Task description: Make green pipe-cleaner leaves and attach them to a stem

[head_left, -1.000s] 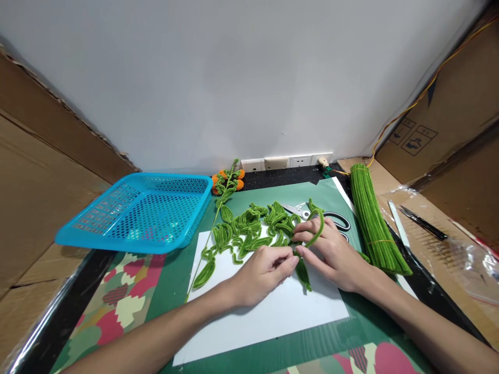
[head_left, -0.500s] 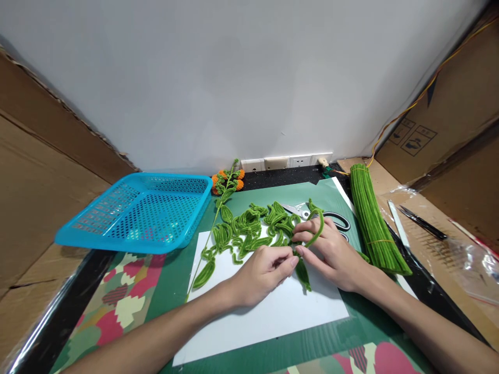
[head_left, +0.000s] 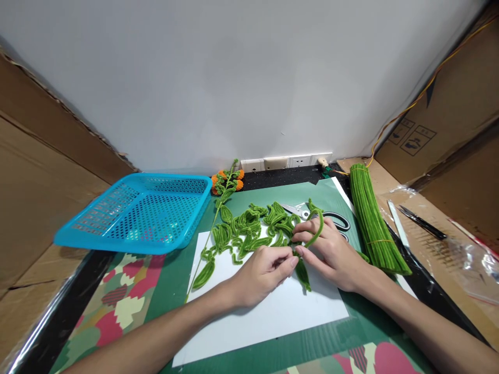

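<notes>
Over a white paper sheet [head_left: 249, 322], both hands meet on a green pipe-cleaner leaf [head_left: 302, 274] whose tip hangs below the fingers. My left hand [head_left: 263, 272] is closed, thumb and forefinger pinching at the leaf's top. My right hand [head_left: 329, 252] is closed on the same piece; a green pipe cleaner [head_left: 322, 223] arches up from its fingers. The exact grip points are hidden by the fingers. Just behind lies a heap of green pipe-cleaner leaves [head_left: 247, 223]. Scissors [head_left: 339, 221] lie partly behind my right hand.
A blue perforated basket [head_left: 156, 244] stands at left. Beside it lies a green stem with leaves and orange blossoms [head_left: 216, 213]. A bundle of green pipe cleaners [head_left: 376, 223] is at right, near a white strip-like tool [head_left: 398, 223] and black-handled tweezers or pliers [head_left: 424, 223]. Wall sockets [head_left: 288, 162] line the back.
</notes>
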`<action>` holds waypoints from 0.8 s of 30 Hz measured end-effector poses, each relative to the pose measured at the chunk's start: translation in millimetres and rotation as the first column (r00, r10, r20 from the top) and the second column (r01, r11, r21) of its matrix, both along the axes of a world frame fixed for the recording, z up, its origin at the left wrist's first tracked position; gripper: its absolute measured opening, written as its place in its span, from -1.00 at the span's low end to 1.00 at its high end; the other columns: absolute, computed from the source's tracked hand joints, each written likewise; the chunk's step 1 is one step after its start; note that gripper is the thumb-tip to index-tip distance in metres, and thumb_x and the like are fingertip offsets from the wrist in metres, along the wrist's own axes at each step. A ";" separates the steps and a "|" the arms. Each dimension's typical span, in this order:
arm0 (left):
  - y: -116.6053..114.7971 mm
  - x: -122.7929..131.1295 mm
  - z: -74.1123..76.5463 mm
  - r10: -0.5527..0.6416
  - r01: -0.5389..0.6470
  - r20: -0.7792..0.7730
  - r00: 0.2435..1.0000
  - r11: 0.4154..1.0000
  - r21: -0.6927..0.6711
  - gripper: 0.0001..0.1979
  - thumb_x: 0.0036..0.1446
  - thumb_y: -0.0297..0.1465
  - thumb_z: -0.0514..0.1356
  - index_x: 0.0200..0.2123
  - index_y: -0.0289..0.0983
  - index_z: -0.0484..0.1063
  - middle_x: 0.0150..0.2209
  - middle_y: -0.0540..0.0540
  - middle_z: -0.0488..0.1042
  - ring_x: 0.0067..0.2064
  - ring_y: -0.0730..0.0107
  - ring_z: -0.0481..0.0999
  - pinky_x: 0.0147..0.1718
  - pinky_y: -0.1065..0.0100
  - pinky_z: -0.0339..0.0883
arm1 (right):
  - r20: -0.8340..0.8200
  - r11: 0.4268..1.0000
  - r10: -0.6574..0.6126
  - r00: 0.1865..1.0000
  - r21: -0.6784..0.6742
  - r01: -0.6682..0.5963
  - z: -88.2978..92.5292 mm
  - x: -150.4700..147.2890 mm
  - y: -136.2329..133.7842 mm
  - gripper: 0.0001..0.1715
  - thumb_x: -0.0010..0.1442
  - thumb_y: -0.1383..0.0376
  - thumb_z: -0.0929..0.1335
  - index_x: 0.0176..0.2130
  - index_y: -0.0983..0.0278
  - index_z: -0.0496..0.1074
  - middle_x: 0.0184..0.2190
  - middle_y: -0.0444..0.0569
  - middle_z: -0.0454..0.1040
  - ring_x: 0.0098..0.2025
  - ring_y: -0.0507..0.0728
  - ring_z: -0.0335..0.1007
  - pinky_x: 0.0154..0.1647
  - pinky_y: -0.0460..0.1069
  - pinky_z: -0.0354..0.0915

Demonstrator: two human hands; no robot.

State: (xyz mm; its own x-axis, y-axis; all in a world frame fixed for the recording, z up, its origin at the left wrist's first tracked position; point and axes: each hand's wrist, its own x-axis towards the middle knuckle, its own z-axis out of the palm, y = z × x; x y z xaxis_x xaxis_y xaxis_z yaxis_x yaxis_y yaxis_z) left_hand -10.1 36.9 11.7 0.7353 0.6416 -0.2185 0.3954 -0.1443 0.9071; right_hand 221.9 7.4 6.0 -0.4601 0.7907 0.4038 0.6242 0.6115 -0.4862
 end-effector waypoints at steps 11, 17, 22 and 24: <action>0.3 0.5 0.3 0.000 0.000 0.006 1.000 1.000 0.004 -0.48 0.51 -0.03 0.04 -0.43 -0.25 0.27 -0.52 0.07 0.31 -0.46 0.48 0.19 -0.44 0.34 0.01 | 0.012 1.000 0.001 1.000 -0.001 -0.001 -1.5 1.1 -0.3 -0.77 0.56 0.28 0.26 0.03 0.25 0.49 0.05 0.12 0.61 0.16 0.27 0.47 0.20 0.25 0.20; 0.5 0.0 1.6 -0.005 0.005 -0.001 1.000 1.000 0.003 -0.49 0.50 -0.02 0.03 -0.41 -0.25 0.27 -0.52 0.06 0.31 -0.46 0.48 0.20 -0.45 0.34 0.01 | 0.019 1.000 0.001 1.000 0.001 -0.001 -0.1 0.5 0.1 -0.77 0.56 0.28 0.26 0.02 0.24 0.50 0.03 0.12 0.62 0.12 0.27 0.48 0.17 0.25 0.22; -0.1 0.3 1.1 -0.001 0.001 0.004 1.000 1.000 0.011 -0.49 0.51 -0.03 0.04 -0.43 -0.25 0.27 -0.53 0.07 0.30 -0.46 0.47 0.19 -0.44 0.33 0.01 | 0.012 1.000 0.005 1.000 -0.012 -0.004 -1.0 0.6 0.3 -0.78 0.56 0.28 0.26 0.03 0.23 0.49 0.04 0.12 0.62 0.12 0.27 0.48 0.18 0.27 0.22; -0.4 0.3 0.6 -0.002 0.002 0.006 1.000 1.000 0.015 -0.49 0.51 -0.04 0.04 -0.43 -0.25 0.27 -0.53 0.07 0.30 -0.46 0.48 0.19 -0.44 0.33 0.01 | 0.014 1.000 0.008 1.000 -0.015 -0.008 -1.3 0.9 0.2 -0.78 0.56 0.28 0.25 0.03 0.23 0.48 0.04 0.11 0.62 0.12 0.27 0.48 0.18 0.26 0.21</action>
State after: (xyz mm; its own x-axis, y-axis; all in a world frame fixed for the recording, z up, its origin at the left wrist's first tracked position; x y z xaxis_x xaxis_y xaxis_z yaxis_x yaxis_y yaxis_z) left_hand -9.8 36.5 12.4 0.7379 0.6434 -0.2039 0.3894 -0.1590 0.9072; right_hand 222.8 7.6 4.6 -0.4718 0.7928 0.3858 0.6260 0.6094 -0.4866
